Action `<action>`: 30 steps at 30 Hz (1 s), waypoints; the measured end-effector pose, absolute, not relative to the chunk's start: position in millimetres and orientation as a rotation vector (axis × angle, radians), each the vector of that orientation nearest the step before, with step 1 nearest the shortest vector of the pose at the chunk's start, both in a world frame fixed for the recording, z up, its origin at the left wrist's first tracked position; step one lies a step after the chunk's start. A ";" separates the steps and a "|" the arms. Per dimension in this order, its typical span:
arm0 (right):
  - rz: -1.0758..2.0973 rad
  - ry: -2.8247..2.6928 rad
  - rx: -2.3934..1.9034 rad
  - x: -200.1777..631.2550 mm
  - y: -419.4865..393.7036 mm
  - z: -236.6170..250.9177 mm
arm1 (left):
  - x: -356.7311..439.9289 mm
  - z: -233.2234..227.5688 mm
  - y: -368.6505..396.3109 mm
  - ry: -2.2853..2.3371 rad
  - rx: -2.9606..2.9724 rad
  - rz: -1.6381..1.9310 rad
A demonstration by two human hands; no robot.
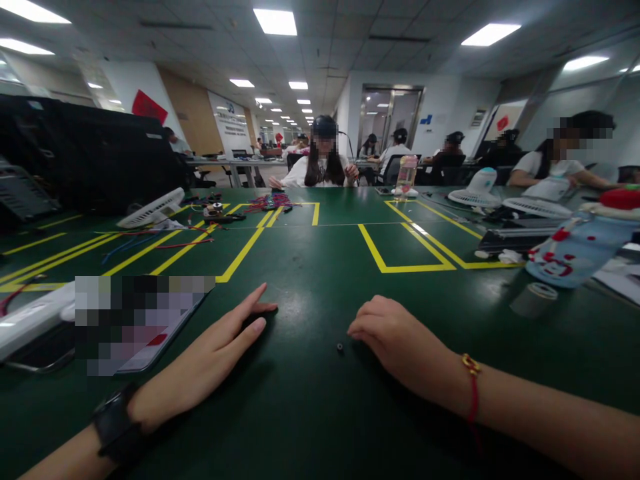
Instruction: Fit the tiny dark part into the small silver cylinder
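My left hand (227,337) rests over the green table (310,413) with its fingers stretched out and thumb apart, holding nothing. My right hand (393,340) is curled, fingers bent down and pressed together; their undersides are hidden, so anything between them cannot be seen. Just left of the right fingertips lies a small black ring-like part (340,347), apart from both hands. Beyond the left forearm is a phone or tablet (173,333), partly blurred out.
A white fan (153,210), loose wires (270,201) and yellow tape lines (417,269) lie farther off. A blue cup (580,250) and a grey cylinder (535,300) stand at right. A person (325,167) sits opposite; another (555,160) sits at far right.
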State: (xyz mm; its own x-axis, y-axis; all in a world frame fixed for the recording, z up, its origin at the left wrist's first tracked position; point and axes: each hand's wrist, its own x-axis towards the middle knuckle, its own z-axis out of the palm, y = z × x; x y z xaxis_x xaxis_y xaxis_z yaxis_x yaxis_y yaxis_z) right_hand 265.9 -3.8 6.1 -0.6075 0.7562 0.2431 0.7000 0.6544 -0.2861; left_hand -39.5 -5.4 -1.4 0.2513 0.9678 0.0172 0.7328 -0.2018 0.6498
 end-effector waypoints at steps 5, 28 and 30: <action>0.381 -2.399 -1.225 303.3 -6.7 12.9 | -34.6 -2.0 -6.1 1.553 2.029 0.586; -0.337 -1.717 -2.376 487.9 0.6 52.7 | -30.2 0.4 -8.8 1.582 2.042 0.606; -0.265 -1.688 -2.445 504.8 -1.1 48.4 | -30.2 -0.3 -8.7 1.589 2.052 0.609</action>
